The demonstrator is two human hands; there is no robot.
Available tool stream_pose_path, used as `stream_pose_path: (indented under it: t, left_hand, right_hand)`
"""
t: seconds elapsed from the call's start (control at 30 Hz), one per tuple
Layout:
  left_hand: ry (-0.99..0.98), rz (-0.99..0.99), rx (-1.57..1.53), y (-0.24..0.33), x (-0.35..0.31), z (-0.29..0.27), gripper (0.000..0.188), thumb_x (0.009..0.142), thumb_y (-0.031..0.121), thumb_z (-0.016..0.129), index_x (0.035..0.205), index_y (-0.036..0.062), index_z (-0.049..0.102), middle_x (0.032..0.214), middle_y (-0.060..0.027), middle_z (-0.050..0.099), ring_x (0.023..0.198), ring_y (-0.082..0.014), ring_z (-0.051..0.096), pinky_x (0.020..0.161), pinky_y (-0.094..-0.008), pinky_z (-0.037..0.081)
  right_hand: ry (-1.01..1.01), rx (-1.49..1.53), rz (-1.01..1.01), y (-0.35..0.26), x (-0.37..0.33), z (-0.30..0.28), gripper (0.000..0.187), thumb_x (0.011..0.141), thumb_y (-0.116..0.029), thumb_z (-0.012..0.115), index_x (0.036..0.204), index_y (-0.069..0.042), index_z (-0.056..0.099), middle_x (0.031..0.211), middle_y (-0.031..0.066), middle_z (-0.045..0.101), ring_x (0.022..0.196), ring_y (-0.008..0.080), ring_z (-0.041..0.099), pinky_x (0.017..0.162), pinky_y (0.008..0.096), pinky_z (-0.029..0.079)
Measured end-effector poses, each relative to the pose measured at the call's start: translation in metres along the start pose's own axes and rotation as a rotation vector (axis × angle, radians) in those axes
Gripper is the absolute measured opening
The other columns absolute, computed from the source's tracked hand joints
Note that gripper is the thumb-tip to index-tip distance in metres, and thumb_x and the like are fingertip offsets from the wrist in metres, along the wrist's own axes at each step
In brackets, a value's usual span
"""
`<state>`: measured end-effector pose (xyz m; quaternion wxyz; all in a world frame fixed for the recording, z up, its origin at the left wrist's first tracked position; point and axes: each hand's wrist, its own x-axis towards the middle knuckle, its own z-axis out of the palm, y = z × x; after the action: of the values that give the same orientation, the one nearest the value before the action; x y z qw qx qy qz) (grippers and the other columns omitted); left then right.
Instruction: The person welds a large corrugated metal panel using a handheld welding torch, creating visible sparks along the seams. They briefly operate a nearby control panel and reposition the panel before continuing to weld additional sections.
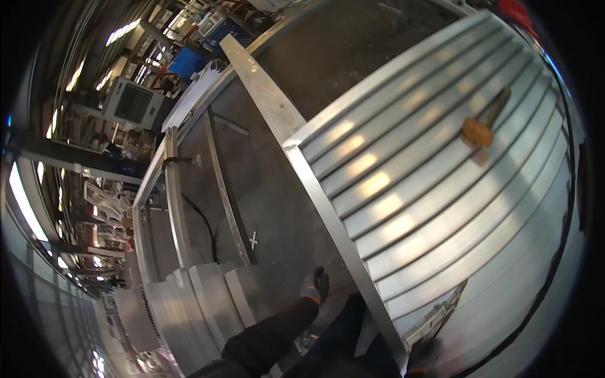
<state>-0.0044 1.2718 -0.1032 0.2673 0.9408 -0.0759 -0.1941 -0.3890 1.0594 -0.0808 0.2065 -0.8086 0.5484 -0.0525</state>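
A large slatted metal panel [435, 164] with a bright metal edge frame fills the right side. On its slats lies a mallet [478, 132] with an orange head and a dark handle. My left hand [318, 286], in a black glove with an orange cuff, is over the dark floor left of the frame. It holds nothing that I can see, and its fingers look loosely extended. At the panel's near corner, by the frame's lower end, is my right hand [425, 356]. It is gloved too, but blurred and dark, so its fingers cannot be made out.
Several wide metal profiles [214, 296] lie at the lower left. Long metal bars [228, 189] and a black cable [205, 220] run beyond them. A flat metal beam [265, 94] extends from the panel's far left corner. Shelving, a grey machine [129, 104] and a blue bin [187, 62] stand farther left.
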Motion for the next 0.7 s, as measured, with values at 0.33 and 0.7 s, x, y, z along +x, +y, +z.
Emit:
stream_pose_path:
  t: [0.33,0.7]
  left_hand:
    - [-0.027,0.723,0.199,0.125,0.190,-0.053,0.052,0.096,0.024,0.060,0.143,0.0046,0.050,0.144,-0.0220,0.051,0.138,-0.0404,0.045,0.116,-0.0488,0.037]
    - [0.109,0.651,0.526,0.156,0.380,-0.080,0.074,0.096,0.051,0.055,0.155,0.0077,0.039,0.160,-0.0225,0.035,0.151,-0.0398,0.027,0.127,-0.0493,0.018]
  right_hand:
    - [-0.072,0.264,-0.267,-0.121,0.049,-0.035,0.029,0.097,-0.024,0.065,0.109,0.002,0.058,0.083,0.0082,0.061,0.075,0.0185,0.060,0.059,0.0345,0.049]
    - [-0.647,0.872,0.009,-0.391,0.241,-0.016,0.025,0.090,-0.020,0.069,0.095,0.001,0.055,0.076,0.0124,0.060,0.064,0.0253,0.063,0.056,0.0387,0.051]
